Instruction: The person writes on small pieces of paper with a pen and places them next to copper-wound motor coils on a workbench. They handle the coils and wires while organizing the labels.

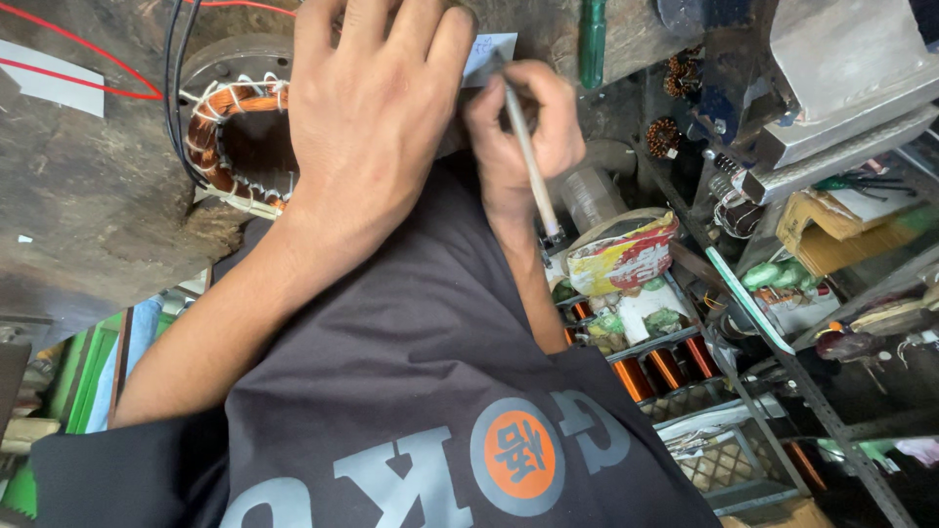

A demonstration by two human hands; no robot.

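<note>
My left hand [372, 108] lies flat, fingers stretched out, over a round motor stator [235, 137] with copper windings tied in white thread; it covers the stator's right side. That stator rests on a dark, worn workbench [88, 196]. Just to the right, my right hand [518, 127] is closed around a thin pale pen [528, 156], its upper end against a small white slip of paper [489, 54]. My dark shirt fills the lower part of the view.
Red and black wires [147, 68] run across the bench to the stator. A green-handled screwdriver [592, 39] stands beyond my right hand. To the right, metal shelves [743, 391] hold copper wire spools, small coils, bags and a metal vise-like block [841, 88].
</note>
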